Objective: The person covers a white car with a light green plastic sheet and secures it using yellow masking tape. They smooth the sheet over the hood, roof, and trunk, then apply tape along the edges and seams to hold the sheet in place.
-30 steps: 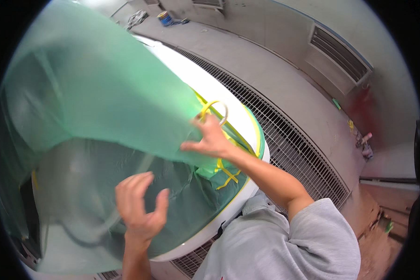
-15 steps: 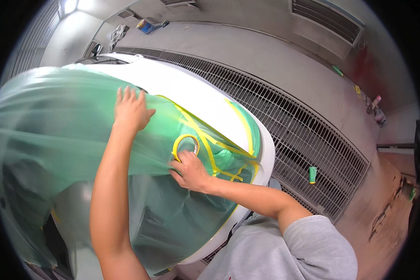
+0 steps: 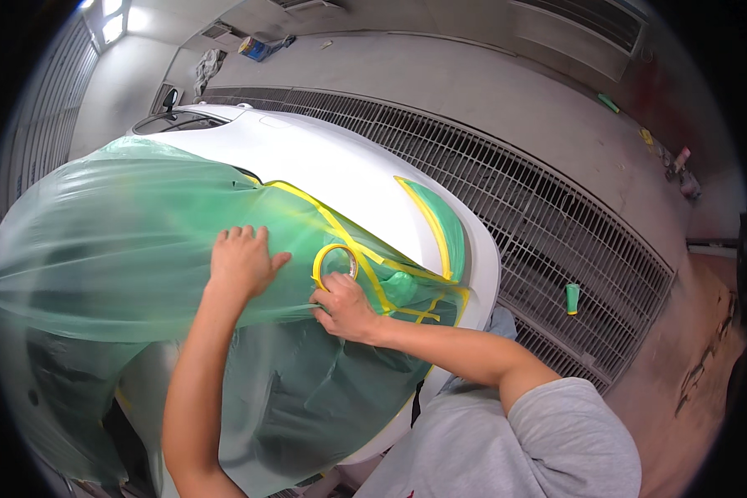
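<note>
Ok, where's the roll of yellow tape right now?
In the head view, near centre: the yellow tape roll sits in the right hand, against the green film, beside the left hand.

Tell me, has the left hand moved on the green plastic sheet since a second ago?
Yes. The left hand has gone from hanging over the lower sheet up onto the green plastic sheet, flat beside the yellow tape roll.

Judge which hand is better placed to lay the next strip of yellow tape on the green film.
Right, most likely. The right hand already grips the yellow tape roll beside the taped seam, while the left hand lies flat on the green film, pressing it down on the white car.
</note>
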Tool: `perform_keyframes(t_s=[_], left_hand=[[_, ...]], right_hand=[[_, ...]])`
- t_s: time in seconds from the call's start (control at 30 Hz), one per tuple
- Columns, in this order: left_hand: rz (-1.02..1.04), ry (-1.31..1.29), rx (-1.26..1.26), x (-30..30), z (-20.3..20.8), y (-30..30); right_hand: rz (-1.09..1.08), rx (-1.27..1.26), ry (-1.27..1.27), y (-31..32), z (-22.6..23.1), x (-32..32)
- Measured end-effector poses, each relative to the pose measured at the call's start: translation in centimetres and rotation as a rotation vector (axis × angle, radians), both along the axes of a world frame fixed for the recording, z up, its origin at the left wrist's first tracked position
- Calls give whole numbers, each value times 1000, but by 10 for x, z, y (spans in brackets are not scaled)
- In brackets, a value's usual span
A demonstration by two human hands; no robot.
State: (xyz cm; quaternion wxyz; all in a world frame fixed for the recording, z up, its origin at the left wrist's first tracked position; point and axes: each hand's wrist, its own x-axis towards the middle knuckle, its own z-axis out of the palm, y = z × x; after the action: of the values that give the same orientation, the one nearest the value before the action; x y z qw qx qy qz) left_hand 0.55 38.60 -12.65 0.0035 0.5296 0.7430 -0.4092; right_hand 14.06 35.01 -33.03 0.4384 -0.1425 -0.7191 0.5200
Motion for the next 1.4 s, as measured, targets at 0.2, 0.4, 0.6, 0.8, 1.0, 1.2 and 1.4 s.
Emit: perform_keyframes(t_s=[0.2, 0.4, 0.6, 0.8, 1.0, 1.2, 1.4], left_hand=[[-129, -67, -41, 25, -19, -38], [-182, -172, 143, 26, -37, -53], [-96, -246, 330, 30, -81, -20], [169, -421, 655, 39, -156, 3], [329, -506, 897, 46, -195, 4], [465, -602, 1050, 75, -200, 13], [582, -669, 1132, 108, -185, -2]], right_hand=[[45, -28, -28, 0, -1, 9], [-163, -64, 17, 46, 1, 9], [-227, 21, -270, 143, -8, -56], [-145, 14, -351, 171, -15, -69], [-59, 9, -444, 179, -28, -42], [-61, 126, -484, 210, -38, -7], [-127, 79, -696, 265, -81, 77]])
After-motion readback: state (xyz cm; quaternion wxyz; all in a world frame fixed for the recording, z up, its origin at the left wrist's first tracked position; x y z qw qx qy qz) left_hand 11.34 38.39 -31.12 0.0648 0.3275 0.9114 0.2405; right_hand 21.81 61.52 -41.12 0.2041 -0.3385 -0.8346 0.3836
